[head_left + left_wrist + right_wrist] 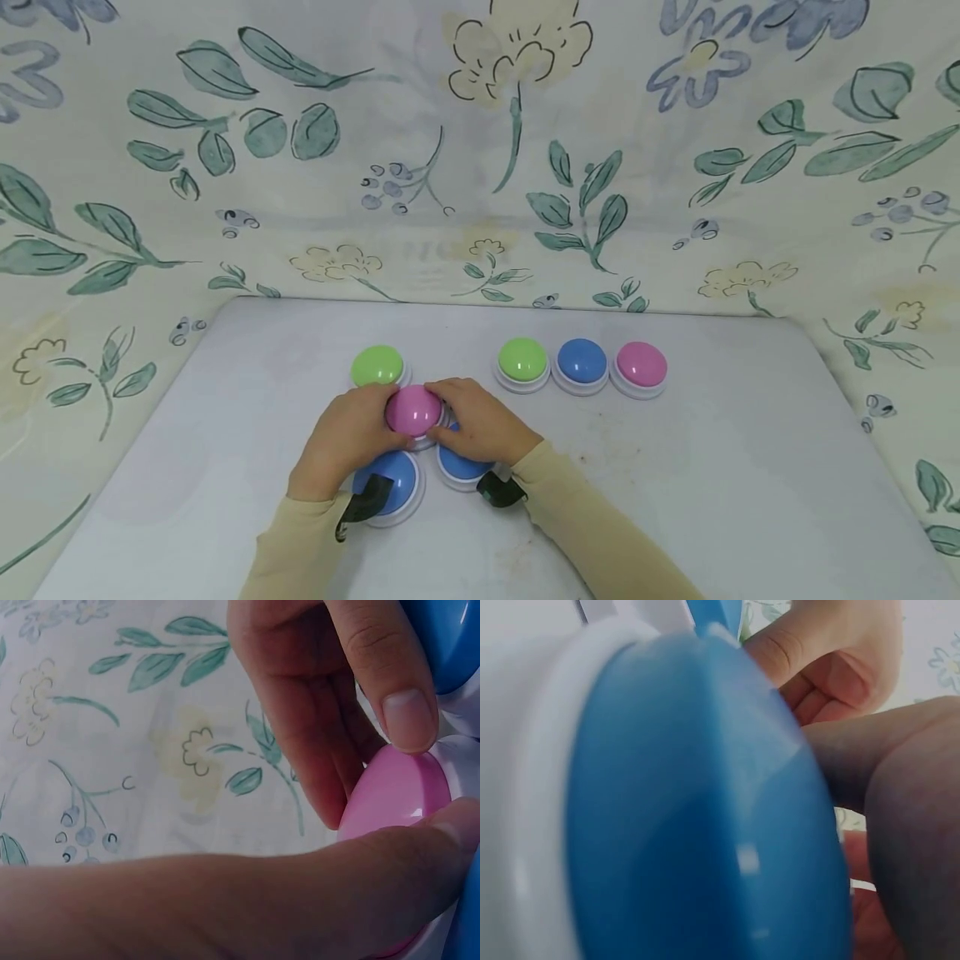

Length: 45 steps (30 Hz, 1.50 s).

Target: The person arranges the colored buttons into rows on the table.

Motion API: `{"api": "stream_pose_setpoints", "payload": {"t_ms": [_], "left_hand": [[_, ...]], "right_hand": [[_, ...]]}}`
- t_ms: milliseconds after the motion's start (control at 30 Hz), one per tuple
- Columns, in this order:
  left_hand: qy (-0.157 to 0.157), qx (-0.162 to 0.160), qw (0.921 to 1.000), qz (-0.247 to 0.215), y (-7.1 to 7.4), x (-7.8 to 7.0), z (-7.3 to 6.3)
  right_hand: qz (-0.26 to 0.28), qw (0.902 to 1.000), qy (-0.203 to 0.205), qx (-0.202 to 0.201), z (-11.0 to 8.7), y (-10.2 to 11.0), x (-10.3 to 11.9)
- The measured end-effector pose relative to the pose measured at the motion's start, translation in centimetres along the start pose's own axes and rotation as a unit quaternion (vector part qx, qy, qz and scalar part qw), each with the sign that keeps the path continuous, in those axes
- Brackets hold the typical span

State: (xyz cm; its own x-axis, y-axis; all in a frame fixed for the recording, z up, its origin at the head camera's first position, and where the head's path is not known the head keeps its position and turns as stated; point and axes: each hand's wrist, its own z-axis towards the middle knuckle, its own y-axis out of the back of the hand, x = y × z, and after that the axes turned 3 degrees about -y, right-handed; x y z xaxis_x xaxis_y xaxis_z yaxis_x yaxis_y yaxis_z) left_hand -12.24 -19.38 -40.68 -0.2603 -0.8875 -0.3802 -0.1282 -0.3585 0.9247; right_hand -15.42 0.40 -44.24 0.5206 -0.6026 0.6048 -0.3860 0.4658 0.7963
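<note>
A pink dome push button [414, 410] on a white round base sits between both hands. My left hand [347, 437] grips its left side, thumb at the near edge. From the right, my right hand [483, 423] holds the same button with thumb and fingers. The left wrist view shows digits of both hands against the pink dome [397, 784]. Under my left wrist is a blue button [399, 482], and the right hand partly covers a second blue button [459, 467]. Just behind the pink one stands a green button [377, 365]. A blue dome [675, 810] fills much of the right wrist view.
Farther right, a green button [522, 360], a blue button [582, 362] and a pink button [641, 365] stand in a row on the white table [720, 467]. Floral cloth [450, 242] rises behind the table's back edge. Dark straps [501, 490] circle the wrists.
</note>
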Motion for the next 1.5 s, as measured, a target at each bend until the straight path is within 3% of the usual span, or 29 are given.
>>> {"api": "stream_pose_setpoints", "payload": {"t_ms": [833,1500], "left_hand": [[0.004,-0.007,0.9999,-0.008,0.7,-0.2,0.2],[0.023,-0.009,0.9994,-0.024,1.6,-0.5,-0.3]], "right_hand": [[-0.007,0.9994,0.017,-0.030,0.0,0.0,0.1],[-0.020,0.9989,0.004,-0.042,-0.2,0.5,0.9]]}}
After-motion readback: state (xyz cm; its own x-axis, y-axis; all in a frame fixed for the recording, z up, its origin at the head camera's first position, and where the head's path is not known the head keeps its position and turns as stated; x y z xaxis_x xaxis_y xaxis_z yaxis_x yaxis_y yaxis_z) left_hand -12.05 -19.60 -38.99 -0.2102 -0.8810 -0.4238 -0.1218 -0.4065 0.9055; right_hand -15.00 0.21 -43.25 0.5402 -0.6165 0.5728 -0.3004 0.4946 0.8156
